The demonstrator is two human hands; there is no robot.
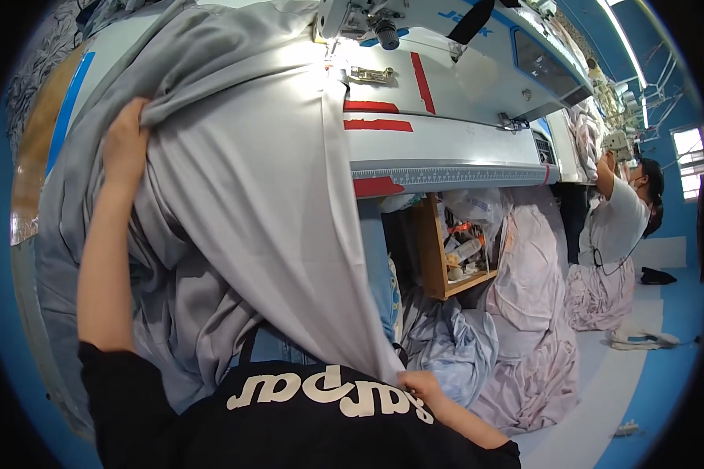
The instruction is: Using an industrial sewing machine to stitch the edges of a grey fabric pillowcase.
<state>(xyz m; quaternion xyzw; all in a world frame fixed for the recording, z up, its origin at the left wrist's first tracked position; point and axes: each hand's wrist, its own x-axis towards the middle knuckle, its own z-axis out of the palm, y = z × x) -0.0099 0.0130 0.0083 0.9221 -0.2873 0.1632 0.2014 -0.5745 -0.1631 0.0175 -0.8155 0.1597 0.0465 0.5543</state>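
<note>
A large piece of grey fabric (pixel 274 195) runs from under the sewing machine (pixel 446 47) down over the table edge to my body. My left hand (pixel 127 144) is closed on a bunched fold of it at the left. Close to my waist, my right hand (pixel 420 383) pinches the fabric's lower right corner. Between the two hands the cloth is stretched fairly smooth, with its right edge hanging almost straight. The lit needle area (pixel 332 59) lies at the cloth's far end; whether the needle is in the cloth I cannot tell.
Red tape (pixel 379 125) and a ruler strip (pixel 461 173) mark the machine table. Below it an open wooden drawer (pixel 438 258) holds small items. Heaps of pale fabric (pixel 528 313) lie to the right. Another person (pixel 618 211) works at the far right.
</note>
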